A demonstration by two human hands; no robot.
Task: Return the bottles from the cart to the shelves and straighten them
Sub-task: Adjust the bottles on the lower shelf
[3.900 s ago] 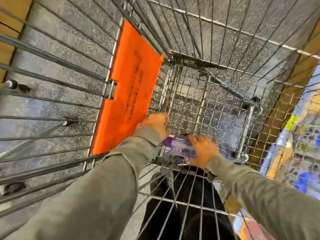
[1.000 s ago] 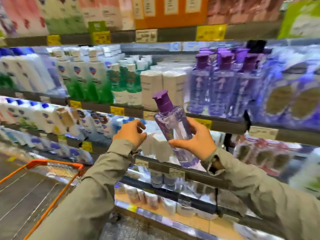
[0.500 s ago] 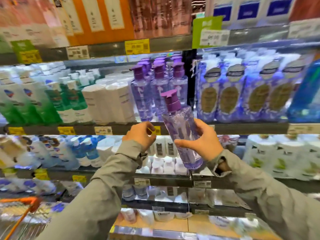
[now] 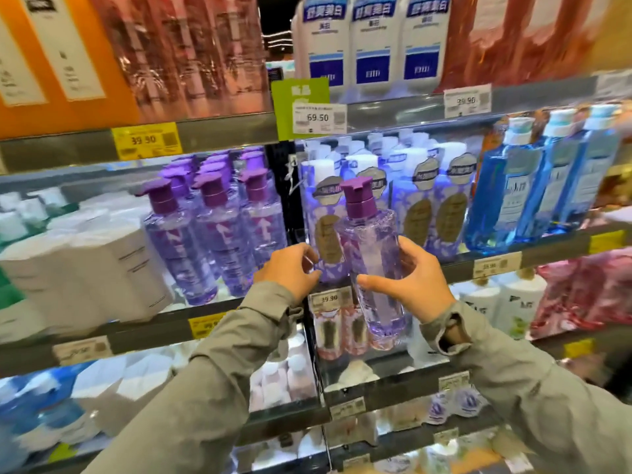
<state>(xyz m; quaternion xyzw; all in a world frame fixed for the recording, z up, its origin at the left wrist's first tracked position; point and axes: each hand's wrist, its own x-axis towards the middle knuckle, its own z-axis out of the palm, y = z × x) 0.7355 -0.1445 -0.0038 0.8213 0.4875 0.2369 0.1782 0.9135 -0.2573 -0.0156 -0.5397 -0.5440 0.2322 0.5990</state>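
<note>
My right hand (image 4: 407, 283) grips a clear purple bottle (image 4: 372, 241) with a purple cap, held upright in front of the shelves. My left hand (image 4: 290, 268) hovers just left of it with fingers loosely curled, holding nothing. A group of matching purple-capped bottles (image 4: 208, 230) stands on the middle shelf (image 4: 154, 326) to the left of the held bottle. The cart is out of view.
White bottles (image 4: 85, 268) stand left of the purple group. Patterned purple pouches (image 4: 431, 213) and blue bottles (image 4: 533, 193) fill the shelf to the right. A black upright divider (image 4: 290, 213) separates the two shelf bays. Price tags line the shelf edges.
The view has moved right and closer to the shelves. The held bottle has risen and straightened from a tilt, and now sits right of the matching bottles. The cart has left the view.
</note>
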